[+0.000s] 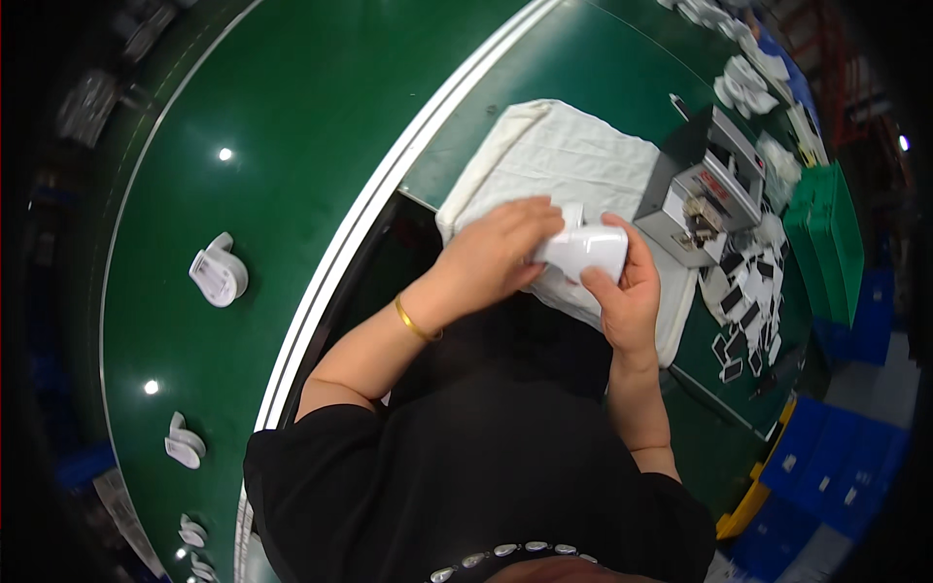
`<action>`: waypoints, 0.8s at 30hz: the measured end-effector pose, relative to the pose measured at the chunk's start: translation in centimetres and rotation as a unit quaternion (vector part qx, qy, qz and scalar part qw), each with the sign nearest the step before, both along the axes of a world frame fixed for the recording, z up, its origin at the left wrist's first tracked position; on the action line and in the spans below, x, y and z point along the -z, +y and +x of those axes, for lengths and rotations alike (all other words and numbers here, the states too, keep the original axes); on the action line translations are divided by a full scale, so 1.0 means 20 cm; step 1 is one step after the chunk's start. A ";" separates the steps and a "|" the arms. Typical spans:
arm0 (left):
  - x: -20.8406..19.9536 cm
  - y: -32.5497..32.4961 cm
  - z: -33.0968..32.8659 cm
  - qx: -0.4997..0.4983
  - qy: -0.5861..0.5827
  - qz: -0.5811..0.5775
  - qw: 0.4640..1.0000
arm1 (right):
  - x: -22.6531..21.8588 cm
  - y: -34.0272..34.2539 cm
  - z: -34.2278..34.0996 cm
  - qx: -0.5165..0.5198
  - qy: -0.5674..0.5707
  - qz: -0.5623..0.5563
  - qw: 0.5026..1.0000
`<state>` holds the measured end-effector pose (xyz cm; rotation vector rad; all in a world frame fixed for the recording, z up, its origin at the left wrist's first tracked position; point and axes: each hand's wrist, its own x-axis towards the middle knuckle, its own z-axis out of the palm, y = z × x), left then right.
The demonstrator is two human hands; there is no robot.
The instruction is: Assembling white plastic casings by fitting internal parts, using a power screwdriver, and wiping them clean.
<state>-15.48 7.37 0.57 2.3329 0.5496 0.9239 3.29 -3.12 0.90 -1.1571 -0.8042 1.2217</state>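
Between my hands, above a white cloth [583, 155], is a glossy white plastic housing [595, 251] with a rounded body. My right hand [634, 291] grips its right end, thumb on the near side and fingers behind. My left hand [505, 245] lies over its left end with the fingers curled against it; what the fingertips do there is partly hidden. The cloth is spread on the green bench, and a grey metal machine [702, 189] with a small fixture on its front stands just right of it.
Left of the bench runs a green conveyor belt [292, 117] behind a white rail [389, 165], carrying several white housings [220, 274]. Small black-and-white parts [743, 301] lie right of the machine, near a green bin [824, 243]. Blue bins [826, 457] stand at the lower right.
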 end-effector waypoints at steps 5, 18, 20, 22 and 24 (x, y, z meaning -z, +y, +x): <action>0.08 0.60 -0.18 -0.291 -0.155 -0.025 0.944 | -0.02 0.01 -0.01 0.000 -0.079 0.153 0.985; 0.03 0.89 -0.81 -0.317 0.209 -0.120 0.917 | 0.11 -0.26 0.14 -0.062 -0.167 0.069 0.982; -0.19 0.67 -0.99 -0.283 0.281 -0.247 0.883 | 0.13 -0.33 0.19 -0.034 -0.153 0.073 0.985; -0.30 0.55 -1.47 -0.336 0.450 -0.067 0.825 | 0.12 -0.35 0.24 -0.035 -0.125 0.065 0.989; -0.24 0.51 -1.80 -0.362 0.443 -0.215 0.791 | 0.15 -0.39 0.28 -0.001 -0.127 0.047 0.991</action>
